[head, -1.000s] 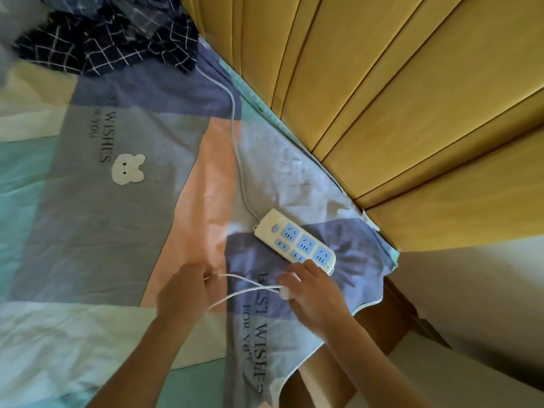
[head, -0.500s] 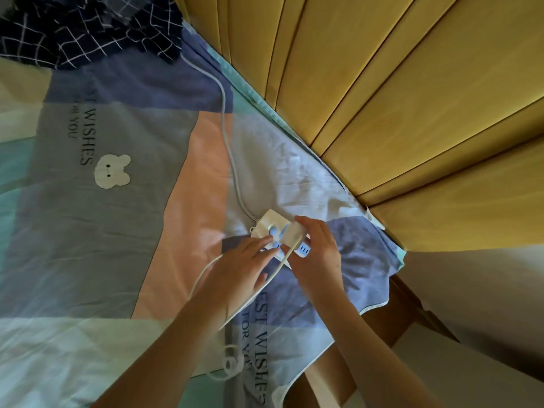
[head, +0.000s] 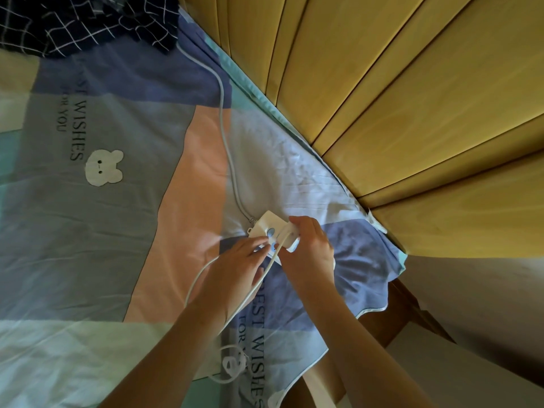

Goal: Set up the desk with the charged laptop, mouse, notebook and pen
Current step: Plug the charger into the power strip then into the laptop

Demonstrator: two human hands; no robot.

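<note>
Your right hand [head: 307, 248], its grip clamped on the white charger plug [head: 290, 237], presses it into the power strip [head: 272, 231] on the bed [head: 117, 231], while your left hand [head: 235, 266], fingers loosely apart, steadies the strip; no laptop is in sight.

White charger plug [head: 290, 237], seemingly on power strip [head: 266, 228]

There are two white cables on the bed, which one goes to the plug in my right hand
The thin charger cable, looping toward you under your left hand. The thicker cord enters the power strip's end.
</note>
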